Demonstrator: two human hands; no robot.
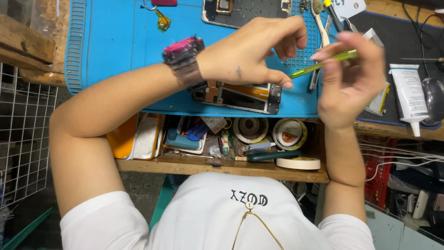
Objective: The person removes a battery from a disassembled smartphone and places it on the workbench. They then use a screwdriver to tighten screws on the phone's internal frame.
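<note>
My left hand [252, 51] hovers over an opened phone [245, 96] lying on the blue work mat [120, 41], thumb and finger pinching the tip end of a thin green tool [323, 64]. My right hand [349, 83] grips the same green tool further along its shaft, raised above the mat's right edge. A dark wristband with a pink top [184, 60] sits on my left wrist. A second opened phone [245, 11] with tiny screws lies at the mat's far edge.
An open wooden drawer [222, 164] below the mat holds tape rolls [289, 134], a screwdriver and small parts. A white glue tube [409, 97] lies on the dark mat at right. Brushes and tools [319, 18] rest upper right. A wire rack [23, 139] stands left.
</note>
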